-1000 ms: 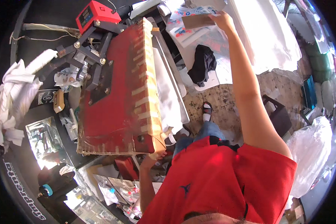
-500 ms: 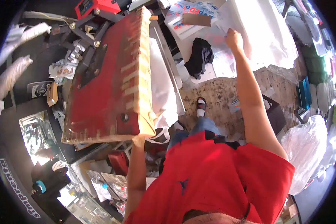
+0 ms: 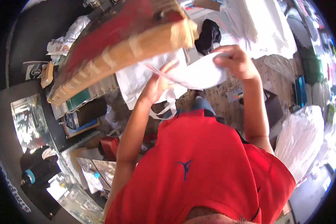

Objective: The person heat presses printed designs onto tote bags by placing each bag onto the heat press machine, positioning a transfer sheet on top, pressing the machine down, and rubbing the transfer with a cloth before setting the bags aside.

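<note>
My left hand [image 3: 156, 84] grips the left end of a curved white sheet [image 3: 203, 72] with a pinkish edge, my fingers partly behind it. My right hand [image 3: 237, 63] grips the sheet's right end, thumb over it. Beneath and left of the sheet lies a white fabric bag [image 3: 130, 86] with dangling handles. Above it, at upper left, is the raised, blurred red press plate [image 3: 115, 30] with a tan, taped edge [image 3: 134, 46]. A black cloth [image 3: 209, 33] lies just behind the sheet.
White material [image 3: 268, 26] is piled at upper right beside a cardboard piece [image 3: 209, 5]. A clear plastic bag [image 3: 298, 138] stands at right, near a dark box [image 3: 272, 104]. Glossy film [image 3: 28, 119], black cloth [image 3: 39, 175] and a red case [image 3: 108, 149] are at left and below.
My left hand left the plate's corner and my right hand came down from the piled material; both now hold a white sheet. The plate appears higher and tilted. The cardboard piece was released earlier.
</note>
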Demonstrator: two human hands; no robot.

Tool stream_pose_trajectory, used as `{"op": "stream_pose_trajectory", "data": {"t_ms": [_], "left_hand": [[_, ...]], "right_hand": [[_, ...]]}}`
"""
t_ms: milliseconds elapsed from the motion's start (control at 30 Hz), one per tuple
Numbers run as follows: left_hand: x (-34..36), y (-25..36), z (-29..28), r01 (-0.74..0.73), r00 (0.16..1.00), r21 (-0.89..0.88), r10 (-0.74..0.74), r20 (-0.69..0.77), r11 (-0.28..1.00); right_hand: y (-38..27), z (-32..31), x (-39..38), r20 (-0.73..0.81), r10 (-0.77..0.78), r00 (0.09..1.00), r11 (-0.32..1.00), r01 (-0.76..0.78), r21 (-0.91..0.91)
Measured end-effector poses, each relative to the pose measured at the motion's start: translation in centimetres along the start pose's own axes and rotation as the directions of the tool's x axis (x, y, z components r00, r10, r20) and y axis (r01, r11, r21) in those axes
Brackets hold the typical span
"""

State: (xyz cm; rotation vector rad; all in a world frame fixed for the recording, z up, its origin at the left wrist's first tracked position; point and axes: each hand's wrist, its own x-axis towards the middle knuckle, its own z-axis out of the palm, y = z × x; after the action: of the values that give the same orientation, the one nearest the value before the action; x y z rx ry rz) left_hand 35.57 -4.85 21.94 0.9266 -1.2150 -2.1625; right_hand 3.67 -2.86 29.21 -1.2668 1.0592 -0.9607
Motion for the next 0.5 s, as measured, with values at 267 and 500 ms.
{"op": "stream_pose_trajectory", "data": {"t_ms": [267, 500], "left_hand": [[-8.4, 8.4, -2.4, -0.238, 0.954, -0.09, 0.215, -0.207, 0.967], [-14.2, 10.9, -3.3, -0.441, 0.82, 0.031, 0.417, -0.391, 0.897]], "right_hand": [[-2.5, 9.8, -0.6, -0.18, 0.164, 0.97, 0.982, -0.142, 0.127], [-3.4, 15.1, 0.6, -0.33, 0.152, 0.932, 0.987, -0.123, 0.107]]}}
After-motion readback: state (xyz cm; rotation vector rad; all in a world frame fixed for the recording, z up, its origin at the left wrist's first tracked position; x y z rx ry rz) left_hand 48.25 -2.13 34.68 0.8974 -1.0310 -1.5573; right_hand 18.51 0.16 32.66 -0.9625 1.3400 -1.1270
